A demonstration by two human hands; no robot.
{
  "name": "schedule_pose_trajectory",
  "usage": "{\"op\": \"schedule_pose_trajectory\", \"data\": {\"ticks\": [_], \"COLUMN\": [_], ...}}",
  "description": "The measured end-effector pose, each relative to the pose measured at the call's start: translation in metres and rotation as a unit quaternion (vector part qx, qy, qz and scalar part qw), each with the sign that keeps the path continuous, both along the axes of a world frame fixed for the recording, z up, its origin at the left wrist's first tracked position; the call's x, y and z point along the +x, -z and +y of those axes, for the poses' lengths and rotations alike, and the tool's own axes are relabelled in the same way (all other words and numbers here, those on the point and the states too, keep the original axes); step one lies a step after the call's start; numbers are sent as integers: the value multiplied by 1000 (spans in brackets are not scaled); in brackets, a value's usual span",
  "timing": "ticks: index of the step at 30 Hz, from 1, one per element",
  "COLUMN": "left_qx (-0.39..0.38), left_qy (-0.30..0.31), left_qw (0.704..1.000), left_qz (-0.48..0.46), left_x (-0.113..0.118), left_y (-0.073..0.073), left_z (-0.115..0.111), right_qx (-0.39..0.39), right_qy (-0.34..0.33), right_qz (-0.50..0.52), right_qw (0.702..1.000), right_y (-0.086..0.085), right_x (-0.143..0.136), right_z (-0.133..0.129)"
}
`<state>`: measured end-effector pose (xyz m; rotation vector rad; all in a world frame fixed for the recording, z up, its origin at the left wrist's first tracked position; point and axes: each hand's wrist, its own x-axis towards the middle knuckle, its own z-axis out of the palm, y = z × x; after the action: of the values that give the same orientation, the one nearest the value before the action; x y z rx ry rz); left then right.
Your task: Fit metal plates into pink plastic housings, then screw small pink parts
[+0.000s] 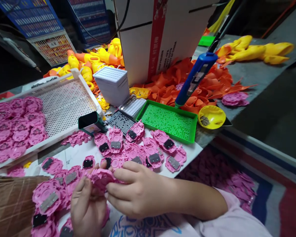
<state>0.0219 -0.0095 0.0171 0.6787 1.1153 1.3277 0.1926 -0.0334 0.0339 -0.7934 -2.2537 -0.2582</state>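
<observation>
Between my two hands is a pink plastic casing [101, 177], held up over the near side of the table. My left hand [87, 205] pinches its left side, thumb toward me. From the right, my right hand [130, 189] grips the other edge with bent fingers, which hide part of the casing. Around them lie several like casings, some with a grey plate, such as this pink casing [48, 197], others with a black plate, like this one [167, 142]. A heap of small pink parts [77, 138] sits behind the left hand.
A white perforated tray [64, 102] carries rows of pink casings at left. Beyond my hands are a green tray [167, 119], a yellow bowl [212, 116] with small metal pieces, and a blue electric screwdriver [196, 77] hanging upright. Orange parts [162, 84] lie before a large carton [140, 42].
</observation>
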Motion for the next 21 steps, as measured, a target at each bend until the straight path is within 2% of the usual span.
{"op": "schedule_pose_trajectory", "data": {"ticks": [4, 8, 11, 15, 21], "left_qx": [55, 107, 112, 88, 57], "left_qy": [58, 109, 107, 88, 60], "left_qw": [997, 988, 988, 992, 997], "left_qz": [-5, 8, 10, 1, -11], "left_x": [3, 4, 5, 5, 1], "left_y": [3, 5, 6, 4, 3], "left_z": [-5, -7, -6, -3, 1], "right_qx": [7, -49, -91, -128, -180], "right_qy": [9, 76, 129, 152, 128], "right_qz": [49, 99, 111, 76, 3], "right_qw": [999, 991, 981, 977, 975], "right_y": [5, 9, 17, 24, 28], "right_x": [16, 47, 74, 99, 98], "right_z": [-11, -17, -10, 12, 39]}}
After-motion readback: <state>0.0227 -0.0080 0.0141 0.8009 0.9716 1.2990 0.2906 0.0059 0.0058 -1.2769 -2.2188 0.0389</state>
